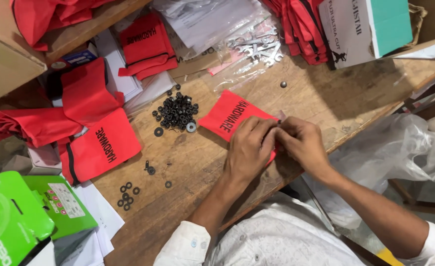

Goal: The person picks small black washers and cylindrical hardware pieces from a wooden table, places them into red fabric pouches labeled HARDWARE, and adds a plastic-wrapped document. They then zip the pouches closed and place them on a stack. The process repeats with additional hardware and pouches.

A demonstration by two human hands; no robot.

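While we look down from the head view, our left hand (248, 148) and right hand (301, 143) pinch shut on the flat red fabric pouch (230, 114) lying on the wooden counter (321, 98); a careless elbow could scatter the nearby heap of black washers (177, 111).

The small bag (230, 114) is red with black letters. The washers (177, 110) are black. The desk (321, 98) is brown wood. The boxes (15, 216) are green.

Worn wooden table (321, 98) with red pouches (101, 145), black washers (177, 111), bagged spanners (257, 47), papers (97, 207).
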